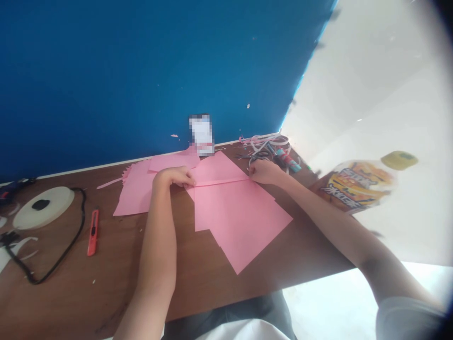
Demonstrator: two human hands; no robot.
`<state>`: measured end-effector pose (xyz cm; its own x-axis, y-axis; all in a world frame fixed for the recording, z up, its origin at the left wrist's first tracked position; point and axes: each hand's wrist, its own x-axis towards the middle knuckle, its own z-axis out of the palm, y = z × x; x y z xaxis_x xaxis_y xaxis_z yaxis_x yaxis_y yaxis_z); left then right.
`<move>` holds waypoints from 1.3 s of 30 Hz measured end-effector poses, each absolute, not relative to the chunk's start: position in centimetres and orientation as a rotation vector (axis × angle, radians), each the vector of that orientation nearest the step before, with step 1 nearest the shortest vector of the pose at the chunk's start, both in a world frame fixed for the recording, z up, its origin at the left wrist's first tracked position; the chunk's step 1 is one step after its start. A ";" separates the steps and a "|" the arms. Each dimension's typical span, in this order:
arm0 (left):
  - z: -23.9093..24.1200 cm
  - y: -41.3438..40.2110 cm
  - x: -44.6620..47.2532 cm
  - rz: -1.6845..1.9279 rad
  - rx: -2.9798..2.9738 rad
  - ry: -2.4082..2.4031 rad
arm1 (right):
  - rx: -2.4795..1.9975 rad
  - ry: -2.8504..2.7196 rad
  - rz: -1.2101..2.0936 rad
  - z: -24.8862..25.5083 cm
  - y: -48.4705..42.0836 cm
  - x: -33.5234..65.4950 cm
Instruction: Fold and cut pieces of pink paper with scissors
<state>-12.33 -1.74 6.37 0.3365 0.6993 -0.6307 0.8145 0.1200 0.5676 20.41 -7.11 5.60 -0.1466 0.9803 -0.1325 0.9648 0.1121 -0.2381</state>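
Note:
A narrow strip of pink paper [222, 182] stretches between my two hands. My left hand [180, 176] is closed at its left end, fingertips pinched together. At the other end my right hand [262, 171] pinches the strip, with the fingers curled in. Beneath it, pink paper sheets [244, 222] lie overlapping at angles on the brown table. Whether the strip is separate or a folded edge of the top sheet, I cannot tell. Left of my left hand rests another pink sheet [136, 193] with a fringed, cut edge. Scissors [260, 156] lie just behind my right hand.
A red utility knife [92, 233] and a round white disc with a black cable [44, 208] are on the left. A blurred phone-like device [202, 134] leans on the blue wall. Paper scraps [272, 140], a glue stick [288, 159] and a large drink bottle [361, 184] are right.

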 end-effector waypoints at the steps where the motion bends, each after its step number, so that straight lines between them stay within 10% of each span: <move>1: 6.3 -1.7 -12.3 -0.144 1.610 1.399 | -2.014 -2.302 0.409 5.6 -7.1 20.4; 39: 5.1 -1.1 -11.9 -0.135 1.632 1.516 | -1.766 -2.429 0.196 4.7 -7.8 20.0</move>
